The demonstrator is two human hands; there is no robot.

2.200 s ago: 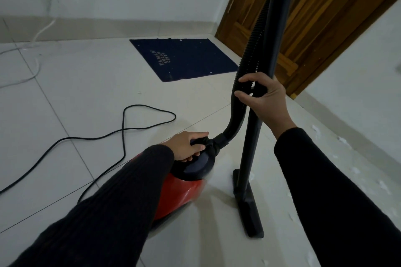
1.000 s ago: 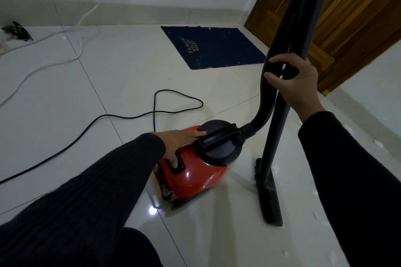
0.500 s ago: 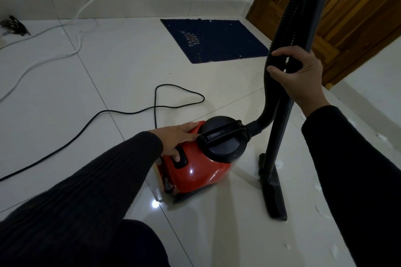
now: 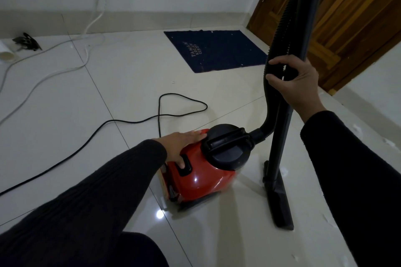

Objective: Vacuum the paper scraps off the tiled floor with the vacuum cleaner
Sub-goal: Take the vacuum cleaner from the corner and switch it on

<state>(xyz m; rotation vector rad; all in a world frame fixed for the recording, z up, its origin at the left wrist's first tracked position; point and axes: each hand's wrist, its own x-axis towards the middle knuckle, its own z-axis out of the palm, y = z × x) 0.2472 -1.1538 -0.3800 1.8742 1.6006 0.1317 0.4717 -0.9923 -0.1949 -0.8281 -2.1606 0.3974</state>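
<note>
Two hands are occupied with the vacuum cleaner, which stands on the tiled floor at lower centre of the frame. The left hand is laid flat on the red body, fingers spread, its thumb pressed on a black button; nothing is clasped by it. Just right of the body, the floor nozzle rests flat on the tiles at the foot of the upright tube. Higher, at right of centre, the right hand has its grip closed round both the tube and the ribbed hose together.

The body is judged fairly light and easily dragged over the glossy tiles, which look slippery; its black carry handle on the lid would be the sound place for lifting. The tube is stiff and is best steered where it is held, while the hose is soft and will bend rather than push.

Paper scraps are seen along the right edge, light enough to be blown about. Farther off, the black cord loops across the floor, and a blue mat lies before the wooden door.
</note>
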